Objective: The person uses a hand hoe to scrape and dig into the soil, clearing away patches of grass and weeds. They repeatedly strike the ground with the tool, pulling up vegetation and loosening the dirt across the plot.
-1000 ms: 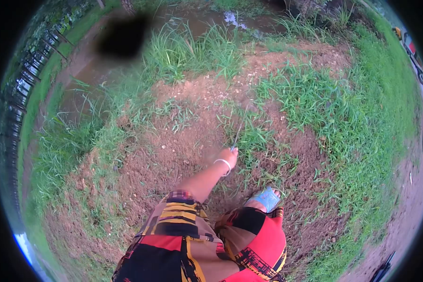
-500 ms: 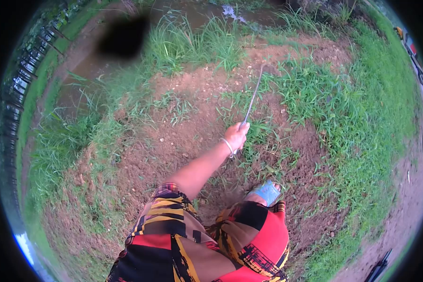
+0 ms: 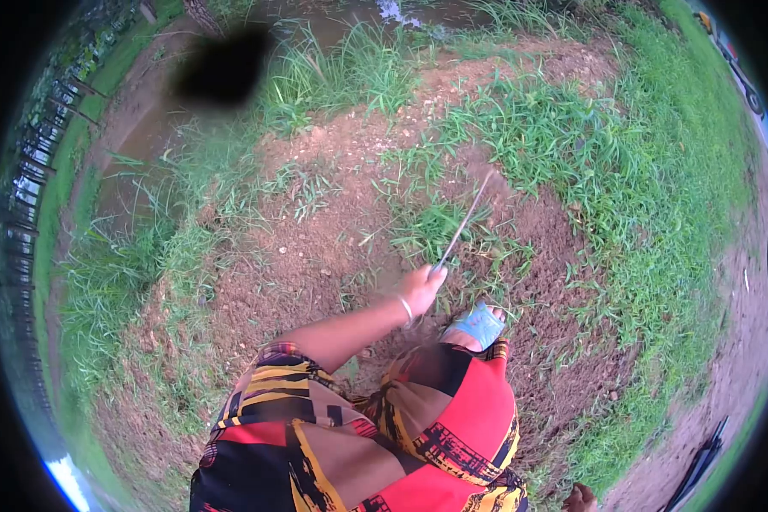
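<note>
My left hand [image 3: 422, 288], with a white band at the wrist, is closed round the near end of a long thin tool [image 3: 465, 227]. The tool slants up and to the right, its far end over loose soil beside green weeds [image 3: 435, 224]. That far end is blurred. At the bottom right edge, part of my right hand [image 3: 580, 498] shows; its fingers are too small and cut off to read. My foot in a light blue sandal [image 3: 480, 326] stands on the dirt, right of my left hand.
Patterned clothing [image 3: 350, 435] covers my body at the bottom. Muddy water [image 3: 136, 171] lies past tall grass at the left and top. A grassy slope [image 3: 657, 213] and a dirt path [image 3: 734, 341] run along the right, with a dark object [image 3: 700, 465] at lower right.
My left hand and the tool have moved down, closer to my body, with the far end lower over the soil. Part of my right hand has come into view at the bottom right.
</note>
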The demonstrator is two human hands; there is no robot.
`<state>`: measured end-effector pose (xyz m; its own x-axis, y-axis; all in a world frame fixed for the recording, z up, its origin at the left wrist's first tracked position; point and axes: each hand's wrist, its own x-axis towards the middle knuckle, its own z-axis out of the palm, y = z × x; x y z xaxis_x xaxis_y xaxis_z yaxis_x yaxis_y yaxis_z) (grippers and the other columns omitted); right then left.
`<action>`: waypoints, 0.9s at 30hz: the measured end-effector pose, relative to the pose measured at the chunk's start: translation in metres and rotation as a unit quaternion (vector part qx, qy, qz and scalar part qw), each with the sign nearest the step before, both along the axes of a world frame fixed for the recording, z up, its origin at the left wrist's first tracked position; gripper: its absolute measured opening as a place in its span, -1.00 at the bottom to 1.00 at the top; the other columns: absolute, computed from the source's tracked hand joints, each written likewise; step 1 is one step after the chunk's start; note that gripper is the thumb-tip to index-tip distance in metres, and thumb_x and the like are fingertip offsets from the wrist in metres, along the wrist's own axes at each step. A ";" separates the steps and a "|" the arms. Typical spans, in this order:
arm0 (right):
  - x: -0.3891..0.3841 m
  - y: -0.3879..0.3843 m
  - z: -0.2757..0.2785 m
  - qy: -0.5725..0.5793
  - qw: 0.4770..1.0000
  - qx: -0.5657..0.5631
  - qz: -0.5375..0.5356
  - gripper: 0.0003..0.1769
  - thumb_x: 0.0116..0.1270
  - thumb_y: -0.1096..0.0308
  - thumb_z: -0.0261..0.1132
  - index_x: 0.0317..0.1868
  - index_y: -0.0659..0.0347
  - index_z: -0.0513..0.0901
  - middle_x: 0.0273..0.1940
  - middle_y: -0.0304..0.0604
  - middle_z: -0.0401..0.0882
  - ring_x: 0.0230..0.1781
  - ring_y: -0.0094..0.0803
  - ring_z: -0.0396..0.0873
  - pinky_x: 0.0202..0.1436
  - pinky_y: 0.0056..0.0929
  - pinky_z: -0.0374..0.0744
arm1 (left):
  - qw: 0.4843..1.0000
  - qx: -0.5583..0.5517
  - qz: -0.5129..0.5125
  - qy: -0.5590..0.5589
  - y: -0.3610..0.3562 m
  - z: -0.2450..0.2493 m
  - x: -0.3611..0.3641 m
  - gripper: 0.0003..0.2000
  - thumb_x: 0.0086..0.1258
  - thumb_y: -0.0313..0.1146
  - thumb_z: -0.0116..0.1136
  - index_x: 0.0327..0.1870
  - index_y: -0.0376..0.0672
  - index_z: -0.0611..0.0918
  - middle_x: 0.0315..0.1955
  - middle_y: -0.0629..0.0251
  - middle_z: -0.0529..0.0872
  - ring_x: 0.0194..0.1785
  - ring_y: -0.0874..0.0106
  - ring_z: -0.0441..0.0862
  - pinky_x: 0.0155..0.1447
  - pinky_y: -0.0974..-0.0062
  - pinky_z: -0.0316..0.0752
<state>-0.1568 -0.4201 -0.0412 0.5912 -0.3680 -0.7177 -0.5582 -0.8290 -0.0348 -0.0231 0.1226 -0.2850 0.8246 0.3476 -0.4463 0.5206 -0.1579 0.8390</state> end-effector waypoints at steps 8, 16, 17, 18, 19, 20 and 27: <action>-0.005 0.012 0.005 -0.039 0.999 0.004 -0.014 -0.59 0.26 0.07 0.10 0.07 -0.01 0.55 -0.55 -0.17 0.59 -0.59 -0.44 0.47 -0.42 -0.39 0.46 | 0.987 -0.087 0.044 0.124 -0.026 0.006 0.109 -0.57 0.39 0.00 -0.16 -0.51 -0.22 0.44 -0.80 0.28 0.41 -0.81 0.37 0.37 -0.71 0.35 0.31; 0.001 0.011 0.008 -0.053 0.998 0.025 -0.009 -0.59 0.27 0.11 0.10 0.06 0.06 0.55 -0.52 -0.12 0.59 -0.50 -0.40 0.51 -0.36 -0.38 0.47 | 0.983 0.076 -0.162 0.051 -0.029 0.000 -0.025 -0.60 0.29 -0.01 -0.01 -0.38 -0.26 0.51 -0.55 0.01 0.60 -0.41 0.04 0.57 -0.31 0.22 0.43; 0.001 0.012 0.011 -0.050 0.999 0.000 0.017 -0.59 0.26 0.11 0.10 0.05 0.07 0.56 -0.53 -0.12 0.59 -0.49 -0.40 0.51 -0.35 -0.38 0.47 | 0.981 0.077 -0.171 0.040 -0.028 0.002 -0.020 -0.60 0.29 -0.01 -0.01 -0.38 -0.26 0.51 -0.55 0.01 0.60 -0.41 0.04 0.57 -0.31 0.22 0.43; 0.001 0.013 0.013 -0.046 0.998 -0.025 0.044 -0.60 0.26 0.11 0.10 0.04 0.08 0.56 -0.53 -0.11 0.58 -0.48 -0.41 0.51 -0.34 -0.38 0.47 | 0.980 0.104 -0.170 0.006 -0.029 0.009 -0.014 -0.62 0.29 -0.03 0.00 -0.40 -0.26 0.51 -0.56 0.01 0.60 -0.42 0.05 0.57 -0.32 0.23 0.43; 0.003 0.014 0.014 -0.064 0.995 -0.043 0.067 -0.60 0.30 0.11 0.07 0.05 0.10 0.56 -0.46 -0.11 0.60 -0.48 -0.38 0.51 -0.33 -0.34 0.50 | 0.977 0.131 -0.166 -0.027 -0.030 0.013 -0.005 -0.63 0.28 -0.05 0.01 -0.42 -0.26 0.51 -0.57 0.01 0.60 -0.43 0.06 0.57 -0.33 0.24 0.43; 0.005 0.017 0.016 -0.070 0.995 -0.044 0.061 -0.60 0.30 0.11 0.07 0.05 0.10 0.56 -0.46 -0.11 0.60 -0.48 -0.38 0.51 -0.33 -0.34 0.50 | 0.976 0.132 -0.170 -0.034 -0.034 0.015 0.006 -0.63 0.28 -0.05 0.01 -0.42 -0.26 0.51 -0.57 0.01 0.60 -0.43 0.06 0.57 -0.33 0.24 0.43; 0.094 0.110 0.123 -0.515 0.803 0.300 -0.018 -0.28 0.26 -0.22 -0.04 0.20 0.18 0.36 -0.01 -0.13 0.48 -0.19 -0.37 0.52 -0.27 -0.46 0.46 | 0.959 0.120 -0.236 0.101 -0.058 -0.007 0.050 -0.61 0.34 -0.05 -0.08 -0.33 -0.29 0.51 -0.62 0.03 0.60 -0.62 0.16 0.57 -0.45 0.27 0.47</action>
<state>-0.0630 -0.3105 0.0819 0.9816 -0.1682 0.0903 -0.0004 -0.4750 -0.8800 0.0265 0.0647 -0.2919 0.8205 0.0707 -0.5673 0.4922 -0.5922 0.6380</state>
